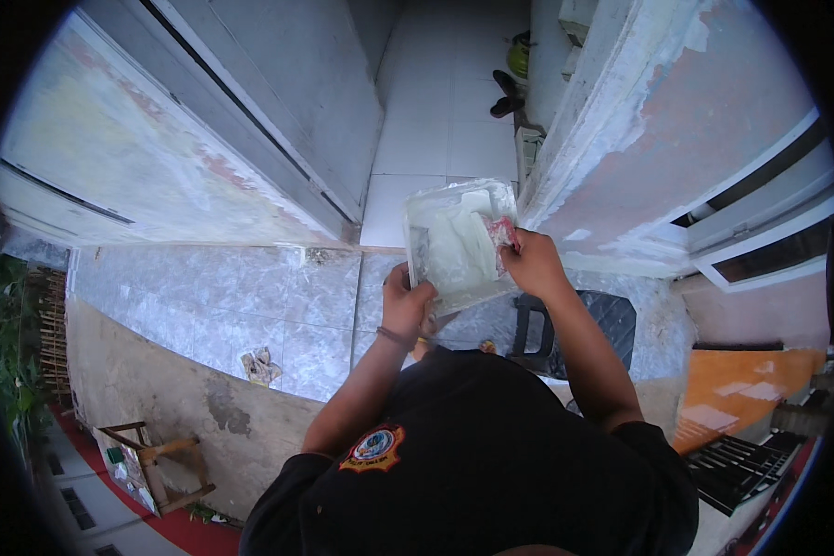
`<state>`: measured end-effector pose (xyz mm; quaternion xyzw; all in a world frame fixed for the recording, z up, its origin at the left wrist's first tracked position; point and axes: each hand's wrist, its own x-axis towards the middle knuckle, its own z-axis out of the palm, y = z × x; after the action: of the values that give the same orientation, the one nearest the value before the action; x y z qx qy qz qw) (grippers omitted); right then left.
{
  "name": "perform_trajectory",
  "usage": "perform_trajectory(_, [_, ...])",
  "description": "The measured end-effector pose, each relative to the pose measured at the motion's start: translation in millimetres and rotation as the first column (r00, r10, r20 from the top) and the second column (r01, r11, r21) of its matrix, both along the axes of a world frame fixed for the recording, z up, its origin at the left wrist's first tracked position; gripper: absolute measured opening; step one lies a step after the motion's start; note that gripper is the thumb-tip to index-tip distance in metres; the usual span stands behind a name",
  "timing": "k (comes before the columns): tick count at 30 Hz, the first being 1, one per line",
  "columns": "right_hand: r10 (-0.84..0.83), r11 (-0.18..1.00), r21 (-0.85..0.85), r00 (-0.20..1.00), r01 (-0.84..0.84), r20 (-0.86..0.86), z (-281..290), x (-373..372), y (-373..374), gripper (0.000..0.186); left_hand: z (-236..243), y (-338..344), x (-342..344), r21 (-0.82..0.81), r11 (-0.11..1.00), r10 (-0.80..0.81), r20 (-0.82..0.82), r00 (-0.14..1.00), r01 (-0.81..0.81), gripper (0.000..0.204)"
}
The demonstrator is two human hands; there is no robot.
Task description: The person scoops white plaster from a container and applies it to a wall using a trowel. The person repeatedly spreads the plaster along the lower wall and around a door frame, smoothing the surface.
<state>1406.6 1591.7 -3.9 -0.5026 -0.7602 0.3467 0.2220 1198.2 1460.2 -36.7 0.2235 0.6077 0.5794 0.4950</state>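
Note:
A clear, boxy plastic container [417, 269] smeared with white paste is held up in front of my chest. White putty [468, 246] coats its inside. My left hand [408, 301] is closed on its near left edge, thumb over the rim. At the right side, my right hand [533, 264] is closed round a red putty scraper [501, 233] caked with white. The scraper is over the container's right part, and my fingers hide some of it.
A dark plastic stool [598, 329] is beside me on the right. Patchy walls [704, 111] flank the doorway; a pair of dark sandals [505, 94] lies inside. A crumpled wrapper [260, 366] is on the tiles at left. A wooden stool [162, 454] stands lower left.

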Motion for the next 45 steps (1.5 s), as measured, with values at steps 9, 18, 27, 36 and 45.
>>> perform_trajectory(9, [-0.061,0.949,0.314,0.997,0.041,0.056,18,-14,-5,0.011,0,20,-34,-0.037,0.992,-0.117,-0.003,0.993,0.117,0.049])
perform_trajectory(18, [-0.170,0.942,0.327,0.951,0.080,0.259,-21,-85,-4,0.016,5,38,-27,-0.081,0.993,-0.110,-0.292,0.950,0.090,0.052])
perform_trajectory(27, [-0.255,0.897,0.416,0.944,0.151,0.208,-26,-94,4,0.013,-11,54,-34,-0.065,0.994,-0.102,-0.272,0.957,0.087,0.057])
perform_trajectory(36, [-0.257,0.894,0.398,0.963,0.204,0.085,-21,-90,10,0.012,-36,63,-38,-0.098,0.984,-0.165,-0.225,0.960,0.146,0.052])
perform_trajectory(45, [-0.210,0.934,0.326,0.964,0.148,0.162,-13,-82,19,0.021,-32,68,-40,-0.088,0.986,-0.157,-0.226,0.961,0.140,0.052])
